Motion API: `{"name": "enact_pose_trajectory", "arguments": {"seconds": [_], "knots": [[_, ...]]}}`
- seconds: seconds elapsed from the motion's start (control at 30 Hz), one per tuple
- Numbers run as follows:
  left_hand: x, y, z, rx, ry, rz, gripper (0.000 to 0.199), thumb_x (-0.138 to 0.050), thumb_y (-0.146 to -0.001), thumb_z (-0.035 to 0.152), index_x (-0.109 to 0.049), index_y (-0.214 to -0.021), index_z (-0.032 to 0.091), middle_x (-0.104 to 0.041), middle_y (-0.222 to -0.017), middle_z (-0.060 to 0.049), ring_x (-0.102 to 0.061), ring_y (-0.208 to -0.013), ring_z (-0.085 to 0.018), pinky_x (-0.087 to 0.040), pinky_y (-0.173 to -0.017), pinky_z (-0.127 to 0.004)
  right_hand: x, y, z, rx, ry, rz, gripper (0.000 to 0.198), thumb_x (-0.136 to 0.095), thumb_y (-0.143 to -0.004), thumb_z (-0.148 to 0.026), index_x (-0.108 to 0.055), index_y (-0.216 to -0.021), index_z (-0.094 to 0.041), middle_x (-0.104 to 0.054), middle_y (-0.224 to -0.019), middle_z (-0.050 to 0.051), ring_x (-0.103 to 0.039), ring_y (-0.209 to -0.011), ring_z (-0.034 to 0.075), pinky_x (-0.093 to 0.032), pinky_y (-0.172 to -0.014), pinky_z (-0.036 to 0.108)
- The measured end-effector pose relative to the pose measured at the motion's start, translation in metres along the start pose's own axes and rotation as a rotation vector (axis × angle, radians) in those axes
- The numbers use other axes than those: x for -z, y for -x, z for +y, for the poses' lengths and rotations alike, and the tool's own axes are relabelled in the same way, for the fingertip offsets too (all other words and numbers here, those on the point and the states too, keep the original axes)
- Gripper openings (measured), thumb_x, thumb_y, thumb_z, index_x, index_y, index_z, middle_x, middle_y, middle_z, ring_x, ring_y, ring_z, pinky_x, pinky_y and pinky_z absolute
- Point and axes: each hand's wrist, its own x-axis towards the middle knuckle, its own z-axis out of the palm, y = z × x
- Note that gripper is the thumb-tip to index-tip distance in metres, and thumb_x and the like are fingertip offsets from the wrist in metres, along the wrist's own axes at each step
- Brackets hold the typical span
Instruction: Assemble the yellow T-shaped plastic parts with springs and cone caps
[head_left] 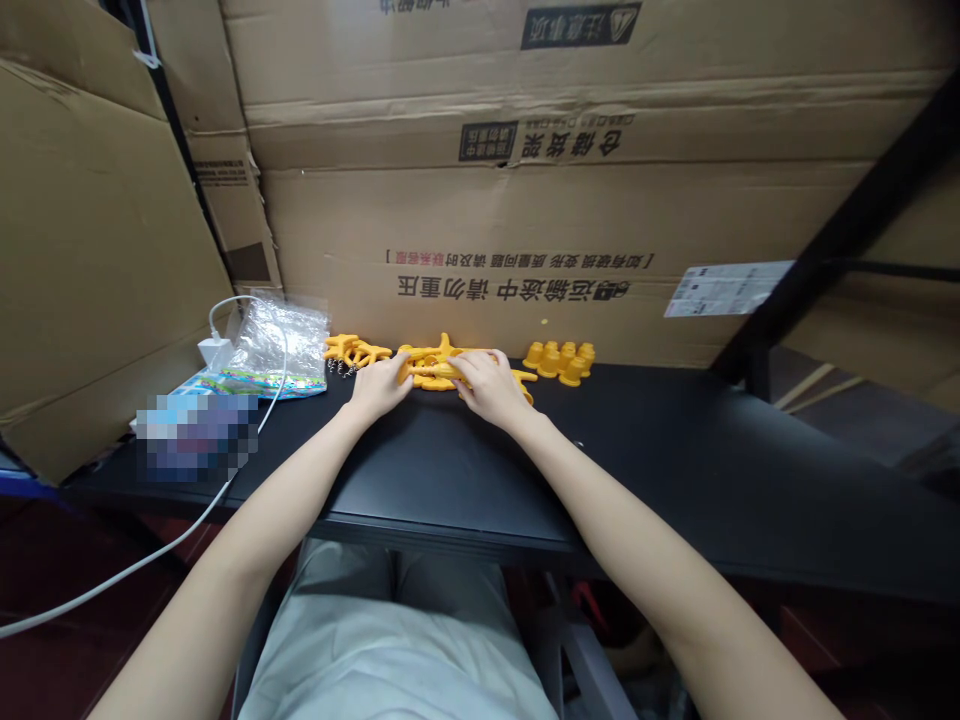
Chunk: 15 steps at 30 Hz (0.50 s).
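Note:
At the back of the black table, my left hand [380, 386] and my right hand [493, 387] are closed on a slender yellow plastic piece [430, 370], which spans the gap between them. My fingers partly cover it, so its exact kind is unclear. Around and behind it lie more yellow plastic parts [445, 345], some with rounded prongs. Left of my left hand is a group of branched yellow parts [343, 347] with small metal screws or hooks [341, 368] in front. Several yellow cup-shaped pieces [570, 370] stand upright to the right of my right hand.
A clear plastic bag [281, 335] and a white charger [215, 351] lie at the left. A white cable [172, 542] runs over the front edge of the black table [675, 480]. Cardboard [487, 215] walls the back, and a black metal post [832, 230] slants at the right.

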Motion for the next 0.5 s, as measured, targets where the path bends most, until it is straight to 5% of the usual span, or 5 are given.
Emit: {"name": "enact_pose_trajectory", "arguments": {"seconds": [0.3,0.5], "knots": [[0.002,-0.001,0.005,0.023,0.008,0.001,0.038,-0.051,-0.087,0.033,-0.059,-0.124,0.028,-0.072,-0.104,-0.005,-0.066,-0.101,-0.022,-0.050,-0.086,-0.032,0.002,-0.002,-0.002,-0.039,0.091,0.018,0.031,-0.042,-0.084,-0.010,-0.058,-0.108,-0.017,-0.064,-0.116,0.015,-0.052,-0.111,0.028,-0.026,-0.100,0.049],[0.001,-0.004,-0.004,0.071,-0.025,-0.021,0.029,-0.049,-0.085,0.026,-0.067,-0.108,0.024,-0.072,-0.105,-0.006,-0.066,-0.100,-0.023,-0.050,-0.082,-0.030,0.006,-0.001,0.010,-0.153,0.158,0.112,0.031,-0.041,-0.081,-0.008,-0.057,-0.105,-0.019,-0.066,-0.101,0.013,-0.054,-0.100,0.028,-0.026,-0.099,0.049]]}}
